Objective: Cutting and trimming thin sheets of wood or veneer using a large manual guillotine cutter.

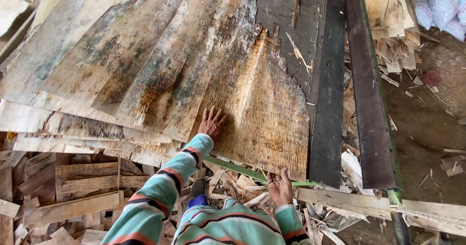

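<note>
My left hand (212, 122) lies flat, fingers spread, on a thin stained wood veneer sheet (262, 109) that tops a fanned stack of several such sheets (121, 65). My right hand (280, 187) is below the sheet's near edge, palm up with fingers curled against that edge. Both arms wear a striped teal, orange and dark sleeve. The sheets rest on a dark table.
Two dark long boards (330, 94) run along the right side of the table. A green frame edge (388, 143) borders them. Broken wood scraps (73, 196) pile at the lower left. Veneer offcuts (395, 26) and white sacks (444, 7) lie at the upper right on a dirt floor.
</note>
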